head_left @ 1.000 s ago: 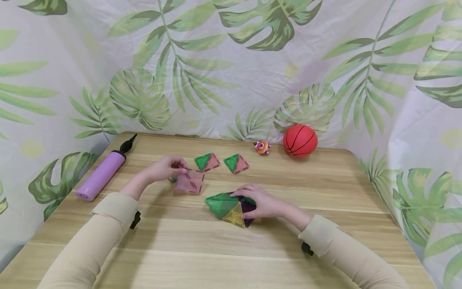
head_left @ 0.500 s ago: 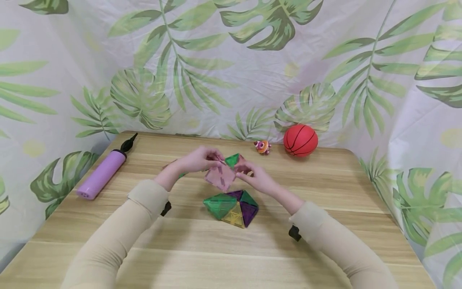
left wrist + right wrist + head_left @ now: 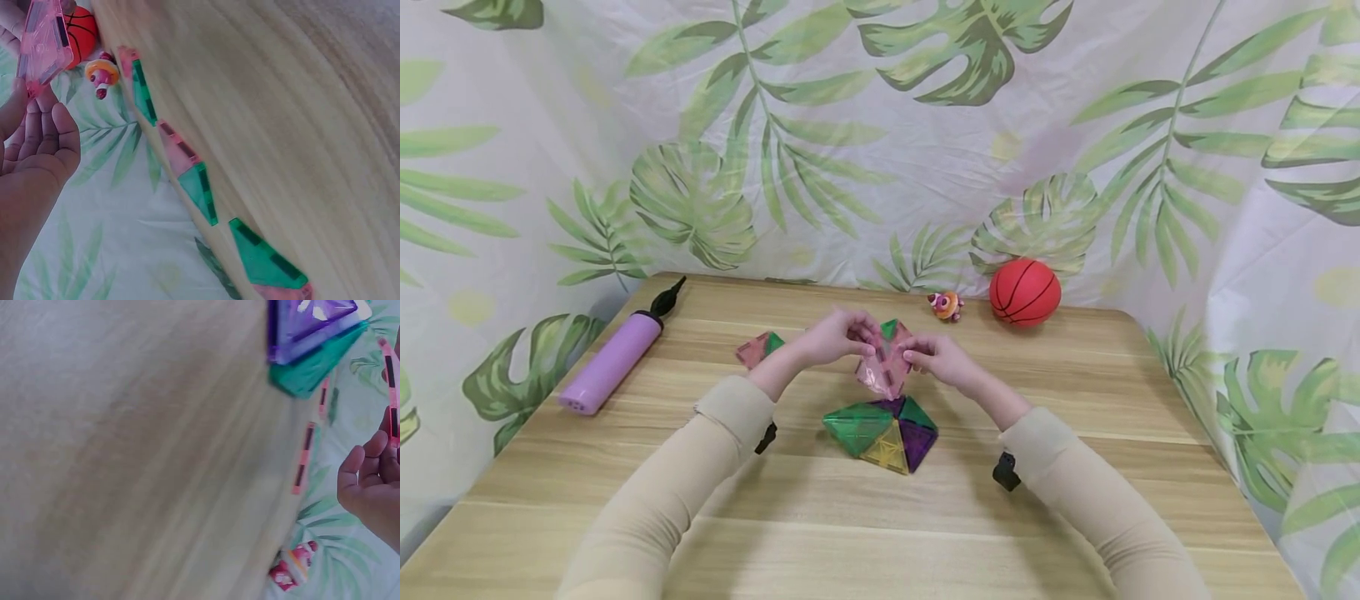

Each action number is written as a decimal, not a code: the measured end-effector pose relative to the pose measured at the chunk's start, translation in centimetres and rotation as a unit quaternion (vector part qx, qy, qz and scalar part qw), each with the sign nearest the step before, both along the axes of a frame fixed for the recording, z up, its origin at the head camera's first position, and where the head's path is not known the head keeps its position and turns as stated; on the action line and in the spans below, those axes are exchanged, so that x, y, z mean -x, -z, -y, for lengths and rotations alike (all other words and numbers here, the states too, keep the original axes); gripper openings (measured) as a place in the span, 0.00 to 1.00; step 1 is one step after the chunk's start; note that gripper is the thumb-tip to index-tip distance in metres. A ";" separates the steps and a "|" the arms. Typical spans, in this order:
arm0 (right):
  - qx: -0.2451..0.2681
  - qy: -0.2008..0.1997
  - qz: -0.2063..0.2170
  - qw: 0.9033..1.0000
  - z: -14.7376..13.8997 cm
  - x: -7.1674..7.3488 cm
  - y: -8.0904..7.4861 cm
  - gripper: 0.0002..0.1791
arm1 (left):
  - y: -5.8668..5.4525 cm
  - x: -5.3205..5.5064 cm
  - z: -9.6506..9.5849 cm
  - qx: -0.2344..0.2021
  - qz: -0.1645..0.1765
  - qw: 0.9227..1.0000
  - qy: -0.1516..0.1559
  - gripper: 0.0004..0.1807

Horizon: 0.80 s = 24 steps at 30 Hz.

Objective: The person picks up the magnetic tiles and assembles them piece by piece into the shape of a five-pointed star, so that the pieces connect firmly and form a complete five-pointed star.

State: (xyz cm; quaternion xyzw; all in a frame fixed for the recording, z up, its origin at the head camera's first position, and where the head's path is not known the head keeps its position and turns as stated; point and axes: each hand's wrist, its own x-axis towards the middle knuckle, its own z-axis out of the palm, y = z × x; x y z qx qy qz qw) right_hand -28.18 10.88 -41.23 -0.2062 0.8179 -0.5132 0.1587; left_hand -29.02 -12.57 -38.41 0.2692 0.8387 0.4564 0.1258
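Note:
Two pink translucent magnetic tiles (image 3: 876, 377), joined at an edge and folded, are held up between both hands. My left hand (image 3: 838, 337) pinches their left corner with thumb and fingers; this grip shows in the left wrist view, with the pink tile (image 3: 47, 50) at the thumb. At the opposite corner my right hand (image 3: 951, 360) pinches the tiles, seen edge-on (image 3: 392, 394) in the right wrist view. Just in front, a raised shape of green, yellow and purple magnetic tiles (image 3: 886, 446) stands on the table.
Pink-and-green tile pairs lie flat behind the hands: one at left (image 3: 760, 348), a middle pair (image 3: 187, 172) and a right pair (image 3: 139, 87). A purple hand pump (image 3: 613, 362) lies left. At the back sit a small toy figure (image 3: 946, 306) and a red ball (image 3: 1025, 292).
My left hand has carried the pink tiles rightward. My right hand has left the raised shape and moved back to take their other corner. The tiles are now folded where they join.

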 end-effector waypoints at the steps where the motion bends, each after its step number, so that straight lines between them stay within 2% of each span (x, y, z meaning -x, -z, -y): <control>1: -0.003 0.001 0.017 1.000 0.0 0.0 0.2 0.14 | 0.3 0.0 0.0 0.003 0.005 1.000 -0.001 0.13; 6: -0.002 -0.010 0.085 0.996 0.1 -0.1 1.3 0.16 | 1.8 -0.1 0.0 0.023 0.032 0.999 -0.007 0.14; 9: 0.002 -0.025 0.101 0.995 0.0 0.0 1.9 0.16 | 2.7 0.0 0.1 0.026 0.039 0.999 -0.008 0.15; 16: -0.047 -0.042 0.082 0.995 0.2 0.1 2.6 0.16 | 3.6 0.2 -0.1 0.029 0.032 0.999 0.006 0.15; 19: -0.056 -0.040 0.085 0.994 0.5 0.0 2.8 0.15 | 3.9 0.3 -0.2 0.033 0.033 0.999 0.006 0.15; 24: -0.069 -0.053 0.059 0.994 0.6 0.1 2.9 0.15 | 4.1 0.2 -0.1 0.045 0.035 0.998 0.009 0.15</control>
